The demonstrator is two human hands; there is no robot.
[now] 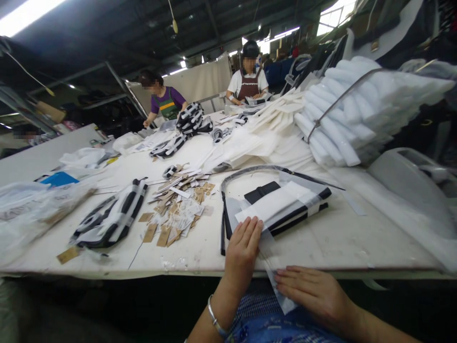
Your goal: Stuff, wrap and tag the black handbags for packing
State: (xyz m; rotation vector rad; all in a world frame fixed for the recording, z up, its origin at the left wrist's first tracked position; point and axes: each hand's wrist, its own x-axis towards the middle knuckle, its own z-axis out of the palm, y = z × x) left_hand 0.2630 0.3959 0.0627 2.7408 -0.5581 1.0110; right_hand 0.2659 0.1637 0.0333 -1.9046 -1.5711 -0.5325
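My left hand lies flat, fingers together and stretched out, on the near end of a clear plastic bag that holds a folded black and white item. The bag rests on the white table near its front edge. My right hand is spread flat over the bag's open flap, which hangs past the table edge above my lap. A black strap curves round the bag's left side.
A heap of brown and white paper tags lies left of the bag. Further left sits a bagged striped item. Stacked white folded goods rise at the right. Two people work at the far end of the table.
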